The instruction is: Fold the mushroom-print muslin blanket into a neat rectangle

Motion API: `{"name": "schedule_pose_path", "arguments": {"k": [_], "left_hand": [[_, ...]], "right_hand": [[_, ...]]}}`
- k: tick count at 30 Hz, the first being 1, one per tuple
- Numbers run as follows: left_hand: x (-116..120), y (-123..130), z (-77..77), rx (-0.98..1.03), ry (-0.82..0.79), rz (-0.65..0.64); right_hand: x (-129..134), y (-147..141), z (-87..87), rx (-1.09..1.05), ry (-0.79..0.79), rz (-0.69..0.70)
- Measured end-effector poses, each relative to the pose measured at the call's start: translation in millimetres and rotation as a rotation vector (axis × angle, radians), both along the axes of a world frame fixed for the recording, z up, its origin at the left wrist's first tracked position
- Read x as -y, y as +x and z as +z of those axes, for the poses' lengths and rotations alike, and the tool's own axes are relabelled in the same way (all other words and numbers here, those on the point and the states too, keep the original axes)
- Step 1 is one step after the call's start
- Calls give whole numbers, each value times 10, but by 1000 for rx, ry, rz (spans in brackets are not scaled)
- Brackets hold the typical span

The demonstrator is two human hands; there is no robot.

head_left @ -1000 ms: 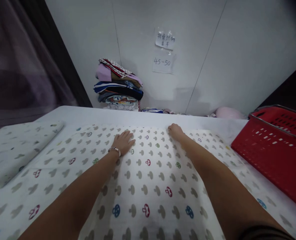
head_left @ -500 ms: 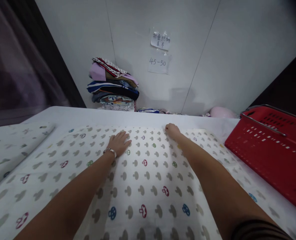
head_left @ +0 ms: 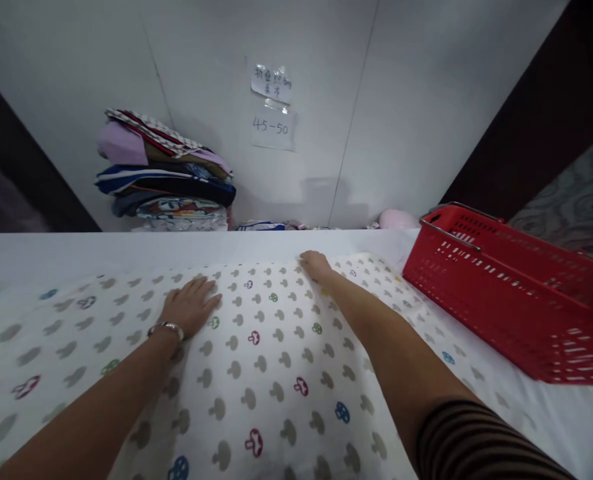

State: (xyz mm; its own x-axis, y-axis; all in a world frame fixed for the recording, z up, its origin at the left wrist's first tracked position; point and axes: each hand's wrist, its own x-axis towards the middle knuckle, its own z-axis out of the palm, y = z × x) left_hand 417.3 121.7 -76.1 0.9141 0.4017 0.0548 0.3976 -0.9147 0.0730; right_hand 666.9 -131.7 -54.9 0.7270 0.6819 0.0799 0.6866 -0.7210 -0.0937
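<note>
A white cloth [head_left: 249, 399] printed with grey mushrooms and a few coloured ones lies spread before me, its far edge running across the table. My left hand [head_left: 190, 308], with a silver bracelet at the wrist, rests flat on the cloth with its fingers spread. At the far edge, right of the middle, my right hand [head_left: 316, 267] has its fingers closed on the cloth's border. Part of that grip is hidden behind the hand. The cloth looks mostly flat, with slight creases on the right.
A red plastic basket [head_left: 481, 307] with metal handles stands on the right of the white table [head_left: 276, 247]. Behind the table, a stack of folded fabrics [head_left: 171, 177] is at left and a pink rounded item [head_left: 397, 219] at right. Paper signs [head_left: 273, 127] hang on the wall.
My view has turned to the right, bringing more of the red basket into sight. Both hands stay at about the same places on the cloth.
</note>
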Motion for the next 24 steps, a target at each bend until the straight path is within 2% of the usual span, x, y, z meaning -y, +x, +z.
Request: {"name": "schedule_pose_path", "arguments": {"k": [3, 9, 12, 15, 19, 24], "left_hand": [[-15, 8, -6, -1, -2, 9], [14, 19, 27, -59, 23, 21], [27, 19, 38, -63, 44, 24], [30, 17, 45, -88, 49, 37], [23, 16, 57, -92, 43, 43], [21, 20, 62, -100, 47, 36]], "right_hand": [[295, 97, -14, 49, 15, -49], [1079, 444, 20, 126, 1, -250], [1344, 579, 27, 127, -8, -286], [1419, 643, 2, 115, 2, -230], [1307, 667, -56, 86, 9, -148], [1177, 705, -64, 87, 16, -177]]}}
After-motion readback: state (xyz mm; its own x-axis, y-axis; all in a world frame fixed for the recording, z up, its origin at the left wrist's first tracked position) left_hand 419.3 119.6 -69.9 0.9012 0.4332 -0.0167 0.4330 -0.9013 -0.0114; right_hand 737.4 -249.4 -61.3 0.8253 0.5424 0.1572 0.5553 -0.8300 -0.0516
